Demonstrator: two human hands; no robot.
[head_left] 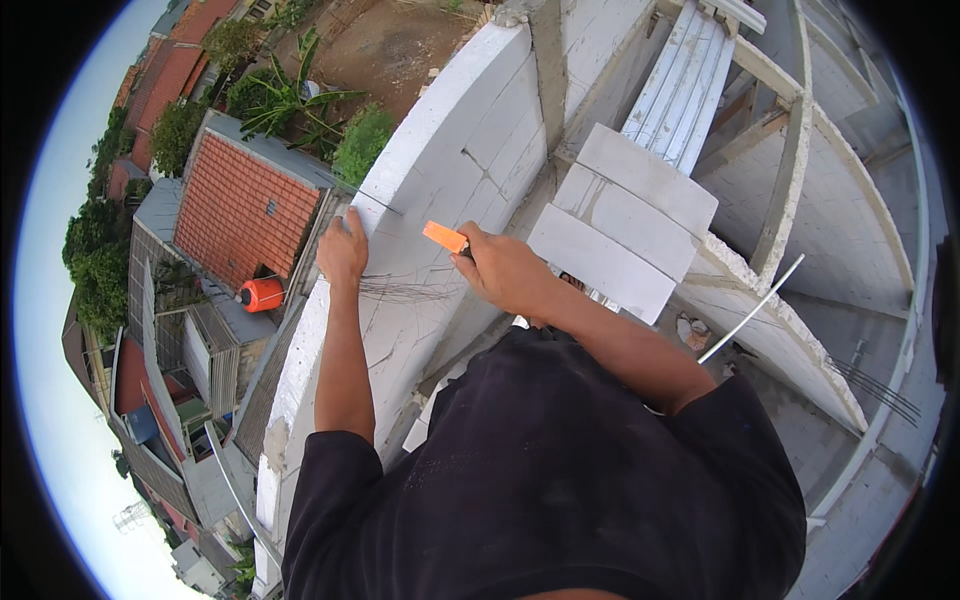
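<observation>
My left hand rests at the top edge of a pale block wall, fingers stretched out and holding nothing. Just beyond its fingertips, a thin dark rod lies across the wall top. In my right hand is an orange, flat-sided tool with a dark part at the grip. The fingers wrap round that dark part, so its exact kind cannot be made out. The orange end points toward the wall, on its inner side. Thin wires stick out from the wall face between my hands.
Stacked pale blocks stand right of my right hand, with long metal channels behind them. A white pole leans at the right among block partitions. Left of the wall, it drops toward tiled roofs and an orange tank.
</observation>
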